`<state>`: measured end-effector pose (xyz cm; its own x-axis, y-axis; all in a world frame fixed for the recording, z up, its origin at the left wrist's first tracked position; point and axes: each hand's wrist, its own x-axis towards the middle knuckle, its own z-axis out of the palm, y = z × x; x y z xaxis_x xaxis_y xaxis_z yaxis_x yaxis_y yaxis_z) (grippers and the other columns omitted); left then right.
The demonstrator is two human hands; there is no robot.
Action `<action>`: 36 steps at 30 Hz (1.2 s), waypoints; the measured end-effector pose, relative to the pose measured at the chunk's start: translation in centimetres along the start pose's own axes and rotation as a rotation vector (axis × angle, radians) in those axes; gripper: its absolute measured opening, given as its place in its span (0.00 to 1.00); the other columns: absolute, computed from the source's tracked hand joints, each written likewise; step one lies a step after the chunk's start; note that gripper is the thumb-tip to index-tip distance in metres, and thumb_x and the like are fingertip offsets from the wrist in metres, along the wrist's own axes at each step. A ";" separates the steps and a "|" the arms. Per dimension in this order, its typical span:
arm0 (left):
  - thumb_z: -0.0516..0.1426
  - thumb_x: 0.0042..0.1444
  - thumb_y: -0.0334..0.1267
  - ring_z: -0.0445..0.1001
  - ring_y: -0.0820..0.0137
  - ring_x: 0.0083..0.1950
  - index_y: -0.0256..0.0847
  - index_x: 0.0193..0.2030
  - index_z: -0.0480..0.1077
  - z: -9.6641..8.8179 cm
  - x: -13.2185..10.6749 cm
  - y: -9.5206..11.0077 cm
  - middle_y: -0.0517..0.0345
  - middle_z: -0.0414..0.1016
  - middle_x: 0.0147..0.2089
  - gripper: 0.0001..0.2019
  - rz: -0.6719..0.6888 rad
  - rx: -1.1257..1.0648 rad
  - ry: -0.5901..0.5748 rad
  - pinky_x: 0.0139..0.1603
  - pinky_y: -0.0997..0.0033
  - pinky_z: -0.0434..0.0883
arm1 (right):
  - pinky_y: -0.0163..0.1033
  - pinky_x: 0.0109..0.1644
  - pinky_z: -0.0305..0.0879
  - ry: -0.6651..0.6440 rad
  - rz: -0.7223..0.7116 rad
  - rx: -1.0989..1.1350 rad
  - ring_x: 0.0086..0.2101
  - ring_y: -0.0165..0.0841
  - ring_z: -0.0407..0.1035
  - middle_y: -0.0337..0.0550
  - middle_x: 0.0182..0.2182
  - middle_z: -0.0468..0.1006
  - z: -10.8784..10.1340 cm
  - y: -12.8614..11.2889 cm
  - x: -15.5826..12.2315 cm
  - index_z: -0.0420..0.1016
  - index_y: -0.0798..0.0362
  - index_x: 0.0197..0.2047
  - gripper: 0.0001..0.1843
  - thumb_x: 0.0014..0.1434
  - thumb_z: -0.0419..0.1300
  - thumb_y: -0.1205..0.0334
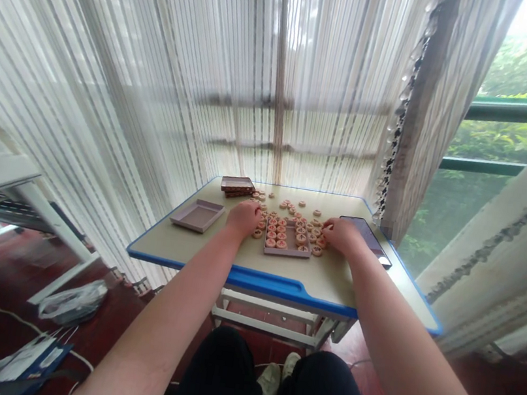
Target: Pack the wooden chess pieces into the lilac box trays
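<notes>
A shallow box tray (286,252) sits on the table in front of me, with round wooden Chinese chess pieces (281,229) in rows along its left and right sides. Bare tray floor shows between them. At the tray's left, my left hand (243,217) is closed, its fingertips pinched at a piece among loose ones. My right hand (341,234) is on the other side, fingers bent around a piece at the edge of the loose pieces (315,222). The fingers partly hide what each hand grips. More pieces lie scattered behind the tray.
An open box lid (197,215) lies at the left of the blue-edged table (280,283). Stacked brown boxes (237,185) stand at the back left. A tablet or large phone (367,238) lies beneath and beside my right forearm. Sheer curtains (329,88) hang behind.
</notes>
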<state>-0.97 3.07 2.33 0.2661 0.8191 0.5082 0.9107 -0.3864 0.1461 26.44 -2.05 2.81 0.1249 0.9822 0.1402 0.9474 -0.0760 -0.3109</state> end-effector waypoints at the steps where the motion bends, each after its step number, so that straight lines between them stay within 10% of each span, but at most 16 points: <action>1: 0.49 0.55 0.35 0.72 0.65 0.44 0.40 0.39 0.74 0.1 0.1 -0.1 0.49 0.75 0.42 0.13 -0.002 -0.001 0.022 0.45 0.68 0.68 | 0.38 0.41 0.62 0.010 -0.003 0.012 0.40 0.40 0.71 0.50 0.40 0.79 0.2 -0.1 0.0 0.77 0.53 0.43 0.18 0.50 0.54 0.60; 12: 0.50 0.55 0.36 0.72 0.64 0.46 0.39 0.39 0.75 0.7 0.2 -0.7 0.48 0.75 0.44 0.13 0.008 -0.020 -0.112 0.49 0.66 0.67 | 0.39 0.46 0.61 0.497 0.029 0.288 0.42 0.39 0.69 0.51 0.41 0.77 -1.3 0.5 -0.4 0.69 0.57 0.51 0.22 0.53 0.48 0.65; 20: 0.48 0.55 0.30 0.71 0.66 0.47 0.38 0.39 0.74 0.6 0.1 0.2 0.50 0.75 0.43 0.13 0.131 -0.078 -0.096 0.50 0.68 0.68 | 0.38 0.50 0.60 0.067 -0.041 0.080 0.47 0.40 0.67 0.50 0.48 0.75 0.7 0.2 0.3 0.73 0.55 0.51 0.22 0.53 0.52 0.63; 36: 0.49 0.48 0.26 0.72 0.67 0.46 0.40 0.37 0.75 0.7 0.1 -0.2 0.52 0.76 0.43 0.16 0.051 -0.113 -0.148 0.48 0.70 0.68 | 0.40 0.50 0.59 0.122 -0.149 -0.041 0.46 0.40 0.66 0.47 0.41 0.79 1.9 -0.4 1.2 0.77 0.50 0.48 0.20 0.55 0.51 0.57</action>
<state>-0.84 3.55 1.76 0.3621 0.8476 0.3879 0.8558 -0.4673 0.2220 25.66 -0.56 1.33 0.0146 0.9552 0.2954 0.9690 0.0594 -0.2399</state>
